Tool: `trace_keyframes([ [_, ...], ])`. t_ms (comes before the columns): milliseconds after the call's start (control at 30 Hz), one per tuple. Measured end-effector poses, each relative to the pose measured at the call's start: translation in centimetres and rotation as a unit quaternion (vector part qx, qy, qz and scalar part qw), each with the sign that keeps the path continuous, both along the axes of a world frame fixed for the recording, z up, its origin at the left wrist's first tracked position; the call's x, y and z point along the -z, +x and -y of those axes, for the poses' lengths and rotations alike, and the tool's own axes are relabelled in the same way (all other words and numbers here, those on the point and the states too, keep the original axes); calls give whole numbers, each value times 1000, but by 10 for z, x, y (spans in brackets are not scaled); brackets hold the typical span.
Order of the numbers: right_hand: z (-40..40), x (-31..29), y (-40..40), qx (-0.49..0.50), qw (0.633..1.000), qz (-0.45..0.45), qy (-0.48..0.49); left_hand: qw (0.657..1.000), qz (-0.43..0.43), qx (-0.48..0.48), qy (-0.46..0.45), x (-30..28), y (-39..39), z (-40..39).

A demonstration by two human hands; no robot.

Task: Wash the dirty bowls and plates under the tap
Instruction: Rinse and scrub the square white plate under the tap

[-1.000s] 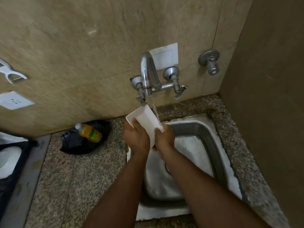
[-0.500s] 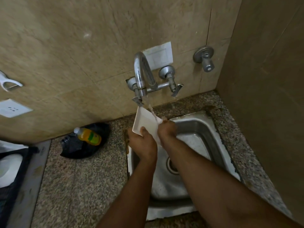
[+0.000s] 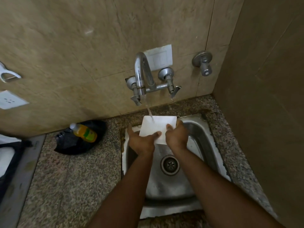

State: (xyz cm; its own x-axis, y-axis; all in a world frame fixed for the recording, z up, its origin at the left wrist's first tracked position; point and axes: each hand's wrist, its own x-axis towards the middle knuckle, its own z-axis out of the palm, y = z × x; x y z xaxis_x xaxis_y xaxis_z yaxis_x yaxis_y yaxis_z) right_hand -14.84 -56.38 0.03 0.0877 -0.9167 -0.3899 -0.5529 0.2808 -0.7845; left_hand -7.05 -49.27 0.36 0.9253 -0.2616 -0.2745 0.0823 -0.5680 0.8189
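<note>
A white square plate (image 3: 157, 126) is held over the steel sink (image 3: 205, 142), its flat face turned towards me. Water runs from the chrome tap (image 3: 141, 76) onto the plate's upper left part. My left hand (image 3: 142, 141) grips the plate's lower left edge, thumb on its face. My right hand (image 3: 176, 135) holds the right edge, fingers curled over the face. The sink's drain (image 3: 170, 165) shows below my hands.
A yellow dish-soap bottle (image 3: 85, 132) lies on a black plastic bag (image 3: 79, 145) on the granite counter (image 3: 74, 186) left of the sink. A second valve (image 3: 203, 62) sticks out of the tiled wall. A side wall (image 3: 263, 112) closes the right.
The plate has turned from tilted edge-on to flat, facing me, and sits lower over the sink. Both hands shifted with it; the water still runs.
</note>
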Motion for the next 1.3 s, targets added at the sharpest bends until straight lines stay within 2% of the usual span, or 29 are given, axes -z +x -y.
trace_keyframes([
  [100,-3,-18,-7,-82,995,9,-47,979,65,153,121,-1,-1,22],
  [167,-7,-29,-14,-122,987,62,-83,970,13,206,130,7,-1,37],
  [233,-7,-35,-19,-166,974,82,-128,976,-39,193,98,5,0,51],
  [367,-15,-36,-25,-229,956,63,-173,988,-30,112,103,-8,15,61],
  [433,-15,-37,-25,-224,956,73,-178,990,-32,104,95,-11,21,57],
  [500,-3,-30,-23,-173,967,85,-164,991,-41,95,81,-8,28,52],
  [600,27,-14,-20,-107,986,88,-87,992,-95,79,25,-4,33,39],
  [700,48,-1,-17,-80,991,101,-28,967,-204,58,-141,12,32,11],
  [800,52,-3,-8,-106,990,89,-23,943,-230,82,-227,18,30,-12],
  [933,45,-7,0,-198,975,102,-5,937,-217,71,-265,11,34,-32],
  [1000,42,-9,-1,-230,964,126,-32,933,-233,32,-272,0,36,-34],
  [1100,34,-14,-11,-225,962,102,-116,924,-308,4,-226,-13,41,-25],
  [1167,28,-13,-19,-216,952,83,-200,896,-386,9,-219,-10,47,-17],
  [1233,23,-12,-30,-216,934,80,-274,854,-457,-2,-250,-4,50,-9],
  [1300,17,-10,-42,-240,907,92,-332,841,-477,0,-255,-7,46,-1],
])
